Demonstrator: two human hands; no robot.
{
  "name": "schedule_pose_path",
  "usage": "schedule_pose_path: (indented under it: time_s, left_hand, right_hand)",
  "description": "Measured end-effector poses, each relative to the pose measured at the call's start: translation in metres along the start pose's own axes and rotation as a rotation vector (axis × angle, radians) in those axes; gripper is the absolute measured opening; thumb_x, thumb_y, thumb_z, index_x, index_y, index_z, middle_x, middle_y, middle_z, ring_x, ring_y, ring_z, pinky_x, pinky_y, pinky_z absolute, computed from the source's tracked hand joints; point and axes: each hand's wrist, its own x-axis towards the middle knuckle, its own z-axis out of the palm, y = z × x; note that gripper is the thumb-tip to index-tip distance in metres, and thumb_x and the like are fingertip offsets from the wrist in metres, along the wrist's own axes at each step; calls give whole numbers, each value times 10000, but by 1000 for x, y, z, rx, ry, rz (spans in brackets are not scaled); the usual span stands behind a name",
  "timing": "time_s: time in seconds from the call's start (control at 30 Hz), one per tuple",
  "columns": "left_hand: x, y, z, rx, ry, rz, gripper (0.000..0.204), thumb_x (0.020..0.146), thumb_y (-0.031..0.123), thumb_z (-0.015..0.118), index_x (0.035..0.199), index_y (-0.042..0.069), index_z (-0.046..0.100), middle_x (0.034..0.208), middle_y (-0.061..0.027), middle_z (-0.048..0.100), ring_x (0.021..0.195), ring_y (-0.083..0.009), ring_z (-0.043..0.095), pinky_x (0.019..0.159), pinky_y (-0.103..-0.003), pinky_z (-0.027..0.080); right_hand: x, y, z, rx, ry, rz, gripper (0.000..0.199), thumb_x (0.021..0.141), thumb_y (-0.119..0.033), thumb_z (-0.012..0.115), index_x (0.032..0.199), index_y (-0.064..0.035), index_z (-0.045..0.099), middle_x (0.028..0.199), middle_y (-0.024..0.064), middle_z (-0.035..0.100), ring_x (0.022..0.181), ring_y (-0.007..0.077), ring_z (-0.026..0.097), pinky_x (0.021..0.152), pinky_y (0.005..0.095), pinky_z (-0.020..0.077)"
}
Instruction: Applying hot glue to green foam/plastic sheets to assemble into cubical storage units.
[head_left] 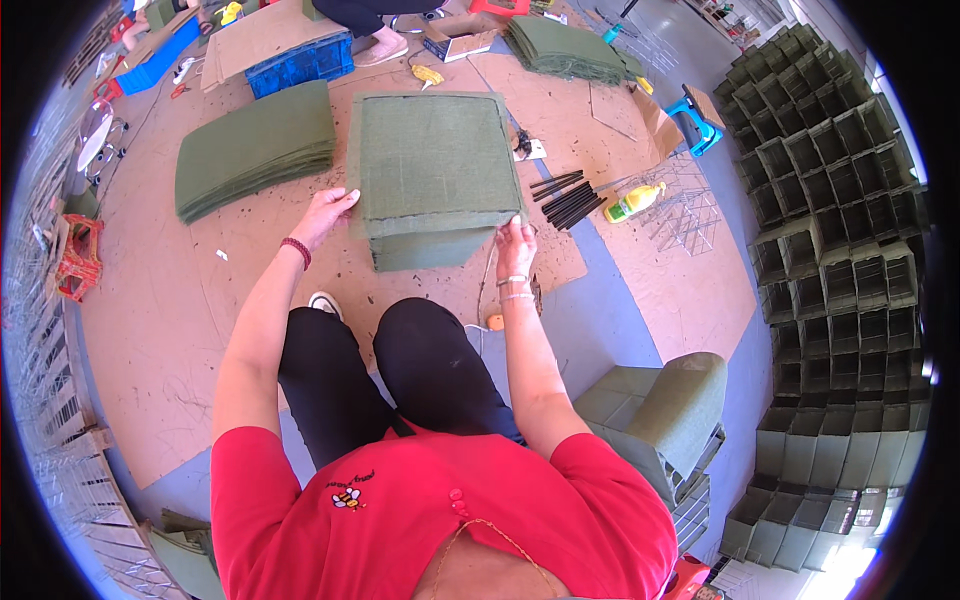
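Note:
In front of my knees stands a box covered in green fabric [420, 250]. A flat green fabric sheet [435, 155] lies over its top, its edges reaching a little past the sides. At the sheet's left edge, my left hand [328, 212] pinches the cloth between thumb and fingers. My right hand [515, 246] is closed on the sheet's near right corner. To the left lies a stack of green fabric sheets [255, 145]. Several black sticks [568, 200] and a yellow bottle [634, 202] are right of the box.
Brown cardboard [160, 330] covers much of the floor. Green open boxes [840, 260] are piled high along the right. Wire frames [690, 220] and a blue stool [700, 118] lie toward them. A blue crate [300, 66] and another person's leg [384, 45] are at the far side.

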Motion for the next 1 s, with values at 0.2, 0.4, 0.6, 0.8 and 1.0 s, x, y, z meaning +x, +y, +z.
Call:
schedule_pose_path:
  time_s: [0.2,0.4,0.6,0.8,1.0]
  left_hand:
    - [-10,3,-3,-28,23,7,200,916,275,545,921,92,624,855,36,617,754,-54,570,701,-232,477]
    - [-9,6,40,-87,23,-4,183,910,263,556,939,92,614,886,24,611,775,-72,575,716,-250,478]
    - [15,-1,70,-287,13,29,258,885,191,593,965,-54,590,933,-103,614,822,-186,618,776,-319,530]
    - [26,7,81,-157,16,21,302,888,208,592,941,-88,575,895,-133,617,807,-217,638,780,-313,533]
    - [32,5,95,-244,-24,56,293,891,215,587,910,-78,580,896,-147,624,815,-225,643,787,-317,535]
  right_hand:
    - [-13,34,10,116,38,217,428,941,-350,463,1223,-32,411,965,178,576,893,318,594,806,422,494]
    - [96,17,6,11,-178,146,275,955,-224,428,1168,-52,448,930,114,574,869,252,581,801,397,479]
    - [111,13,39,-26,-208,295,446,942,-203,442,1353,-89,311,1063,137,583,964,244,580,833,397,467]
    - [62,131,-197,-616,406,354,197,772,-110,618,954,-40,647,758,95,643,731,159,633,512,282,492]
    - [-26,213,-365,-1105,726,663,351,711,-252,722,982,-99,561,716,80,572,565,205,577,476,378,493]
